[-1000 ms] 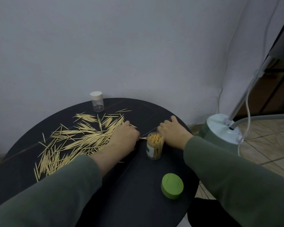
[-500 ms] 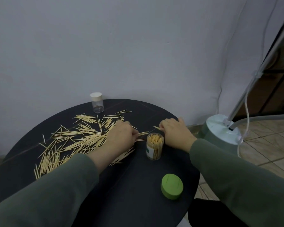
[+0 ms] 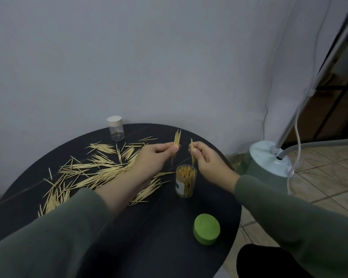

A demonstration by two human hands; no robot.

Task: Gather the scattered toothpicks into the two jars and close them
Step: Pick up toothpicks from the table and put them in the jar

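Note:
Many loose toothpicks (image 3: 92, 169) lie scattered over the left half of the round black table (image 3: 159, 227). An open clear jar (image 3: 185, 181), nearly full of toothpicks, stands right of centre. My left hand (image 3: 155, 157) pinches a small upright bundle of toothpicks (image 3: 176, 138) just above and left of that jar. A single toothpick (image 3: 192, 151) is pinched in my right hand (image 3: 206, 159), its lower end pointing down over the jar's mouth. The green lid (image 3: 206, 229) lies near the table's front edge. A second small jar (image 3: 115, 128) with a white cap stands at the back.
A grey wall rises right behind the table. To the right, on the tiled floor, stands a pale green base (image 3: 267, 167) with a slanted pole and a white hose. The table's front right edge is close to the green lid.
Both hands have risen off the table. The left now holds a bundle of toothpicks upright and the right holds one toothpick over the open jar.

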